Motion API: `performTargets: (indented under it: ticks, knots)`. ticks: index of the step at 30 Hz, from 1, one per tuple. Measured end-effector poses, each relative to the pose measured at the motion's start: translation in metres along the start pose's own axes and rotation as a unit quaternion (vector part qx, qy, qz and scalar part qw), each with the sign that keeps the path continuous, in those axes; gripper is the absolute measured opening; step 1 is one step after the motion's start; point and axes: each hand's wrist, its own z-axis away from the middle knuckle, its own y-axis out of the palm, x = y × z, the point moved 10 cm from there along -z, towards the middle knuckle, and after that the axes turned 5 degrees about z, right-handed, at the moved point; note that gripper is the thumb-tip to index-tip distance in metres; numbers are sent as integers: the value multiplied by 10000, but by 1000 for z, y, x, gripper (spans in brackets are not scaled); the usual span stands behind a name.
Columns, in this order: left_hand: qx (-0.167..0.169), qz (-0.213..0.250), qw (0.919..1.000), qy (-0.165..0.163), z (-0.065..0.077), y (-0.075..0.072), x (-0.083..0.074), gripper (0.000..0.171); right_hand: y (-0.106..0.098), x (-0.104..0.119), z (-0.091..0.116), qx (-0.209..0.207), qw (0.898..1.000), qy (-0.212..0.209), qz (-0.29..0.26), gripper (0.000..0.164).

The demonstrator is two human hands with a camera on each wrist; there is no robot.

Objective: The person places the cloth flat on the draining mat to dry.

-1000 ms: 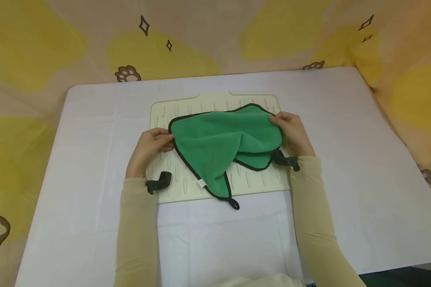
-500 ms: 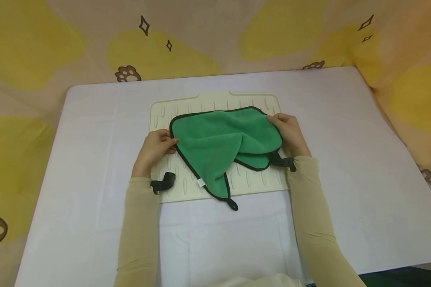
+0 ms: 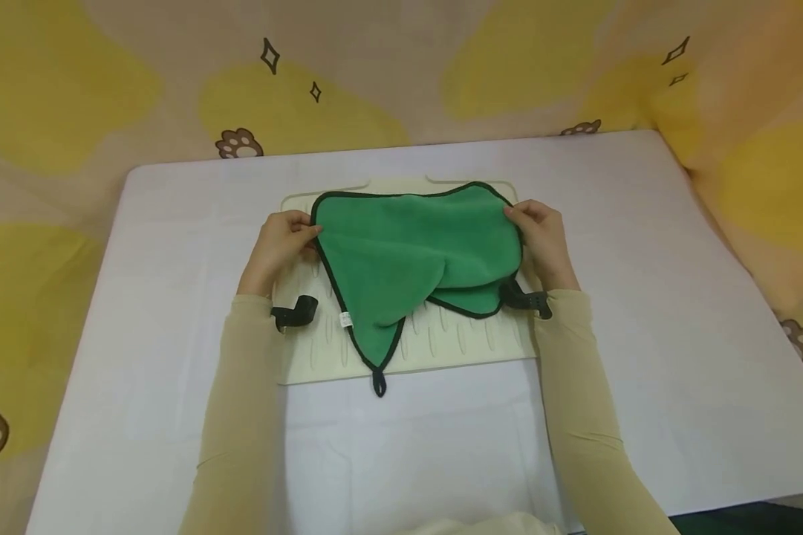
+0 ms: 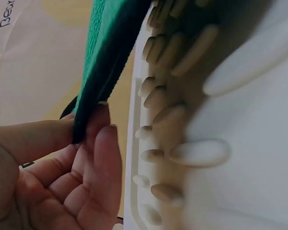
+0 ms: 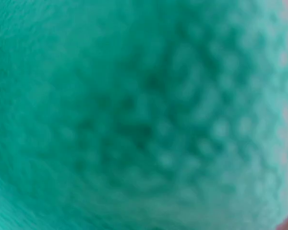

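A green cloth (image 3: pixel 401 245) with black edging, a white tag and a black hanging loop is held up over a cream ribbed mat (image 3: pixel 441 342). My left hand (image 3: pixel 281 245) pinches its upper left edge between thumb and fingers; the left wrist view shows the cloth's dark edge (image 4: pixel 98 91) in that pinch, above the mat's raised ribs (image 4: pixel 199 152). At the upper right edge, my right hand (image 3: pixel 541 234) pinches the cloth. One corner with the loop (image 3: pixel 379 383) hangs down past the mat's near edge. Close green cloth (image 5: pixel 134 115) fills the right wrist view, hiding most of that hand.
The mat lies on a white-covered table (image 3: pixel 642 297). Behind it and along the sides hangs a yellow and beige patterned curtain (image 3: pixel 374 67). Black wrist cameras (image 3: pixel 296 312) sit on both forearms, the right one partly behind the cloth.
Both hands have risen slightly away from me, lifting the cloth's top edge and pulling it straighter. The hanging corner with the loop has swung left.
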Motion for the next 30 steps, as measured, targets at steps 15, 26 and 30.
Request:
performTargets:
  ticks: [15, 26, 30]
  knots:
    - [54, -258, 9992, -288, 6, 12, 12, 37, 5, -14, -1, 452, 9870, 594, 1424, 30]
    - [445, -51, 9983, -373, 46, 33, 22, 26, 8, -16, 26, 1917, 9611, 628, 1888, 34]
    - [222, 283, 9985, -403, 43, 28, 28, 25, 8, -21, 31, 2234, 9564, 653, 1762, 31]
